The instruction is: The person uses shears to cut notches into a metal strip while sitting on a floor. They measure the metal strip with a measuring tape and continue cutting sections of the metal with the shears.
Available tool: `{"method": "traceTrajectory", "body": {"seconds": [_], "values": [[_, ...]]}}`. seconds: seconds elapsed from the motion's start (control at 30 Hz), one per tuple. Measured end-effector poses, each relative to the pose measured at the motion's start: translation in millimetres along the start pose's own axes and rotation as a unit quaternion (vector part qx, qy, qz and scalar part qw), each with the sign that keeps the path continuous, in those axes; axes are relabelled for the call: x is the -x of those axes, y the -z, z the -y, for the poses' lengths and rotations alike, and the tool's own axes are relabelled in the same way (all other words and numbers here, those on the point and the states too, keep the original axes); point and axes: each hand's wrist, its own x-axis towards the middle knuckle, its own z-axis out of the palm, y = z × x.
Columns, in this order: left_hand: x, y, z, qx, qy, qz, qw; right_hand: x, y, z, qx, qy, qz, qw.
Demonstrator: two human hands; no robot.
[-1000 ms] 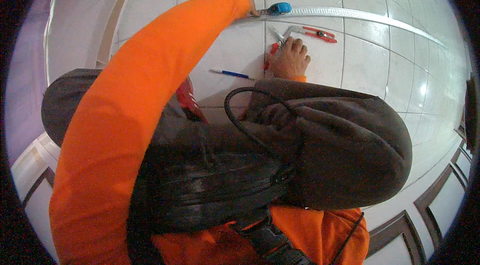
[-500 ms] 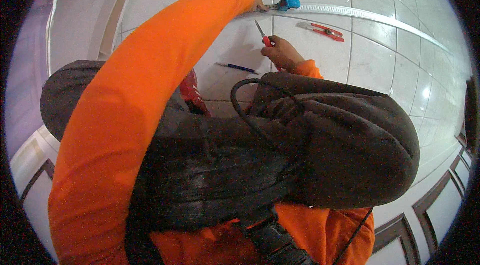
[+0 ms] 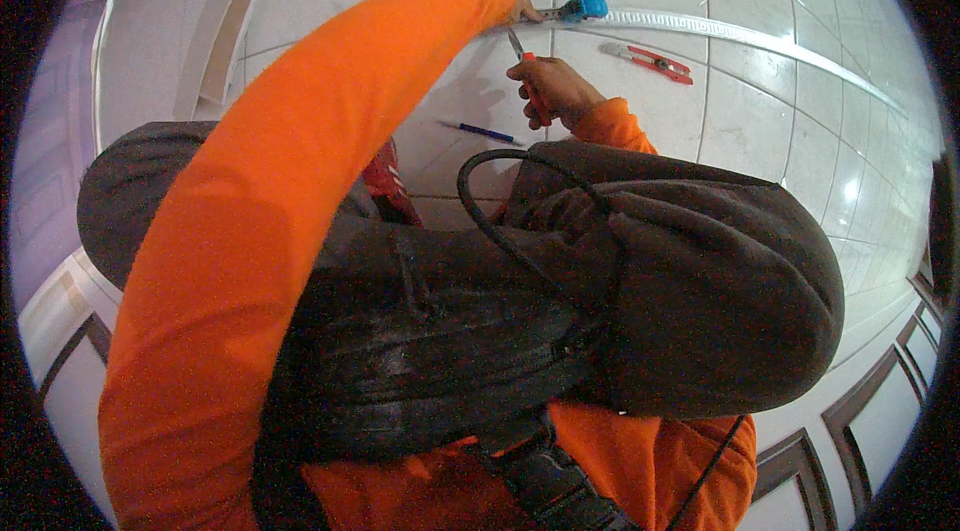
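Beside the extended end of a blue tape measure (image 3: pixel 586 8), my left hand (image 3: pixel 520 1) has its fingers bent down onto a white patterned strip (image 3: pixel 720 29). The sleeve partly hides what they grip. Just below, my right hand (image 3: pixel 560 91) is closed around a red-handled cutting tool (image 3: pixel 536 103), its pointed metal blade tilted up toward my left hand. A red utility knife (image 3: pixel 660 64) lies on the tiles to the right. A blue pen (image 3: pixel 485 132) lies below my right hand, near my knee.
I am crouched on a tiled floor (image 3: pixel 760 101), my dark-trousered knees (image 3: pixel 720 291) close to the tools. A long pale board or trim (image 3: pixel 230 31) runs along the left. Panelled doors (image 3: pixel 860 411) stand behind me at the lower right. A black cord (image 3: pixel 490 231) loops over my lap.
My right hand has picked up the red-handled tool from the tiles and raised its blade toward the strip. My left hand stays at the tape, shifted slightly right in view.
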Motion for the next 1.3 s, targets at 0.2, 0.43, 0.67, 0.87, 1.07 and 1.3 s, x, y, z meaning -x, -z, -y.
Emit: {"method": "traceTrajectory", "body": {"seconds": [0.2, 0.43, 0.67, 0.87, 1.07, 1.3], "values": [[49.7, 29.9, -73.9, -0.058, -0.027, -0.047, 0.997, -10.5, 40.2, -8.2, 0.022, 0.028, -0.029, 0.999], [42.8, 18.4, -27.9, -0.008, -0.049, -0.049, 0.998, -26.6, 25.6, 11.7, 0.084, 0.043, 0.066, 0.993], [40.3, -14.1, -8.7, -0.014, 0.005, -0.098, 0.995, -9.3, -0.7, -13.9, 0.123, 0.001, -0.038, 0.992], [66.7, -43.2, -22.6, 0.041, -0.004, -0.314, 0.949, 1.0, 1.9, -72.6, 0.111, 0.059, -0.092, 0.988], [92.9, -33.6, -2.3, 0.085, 0.057, -0.305, 0.947, 26.7, 3.6, -76.0, -0.207, 0.12, -0.116, 0.964], [122.2, -73.6, -39.2, -0.08, -0.075, -0.047, 0.993, 2.8, 19.6, -93.6, -0.418, 0.232, -0.162, 0.863]]}}
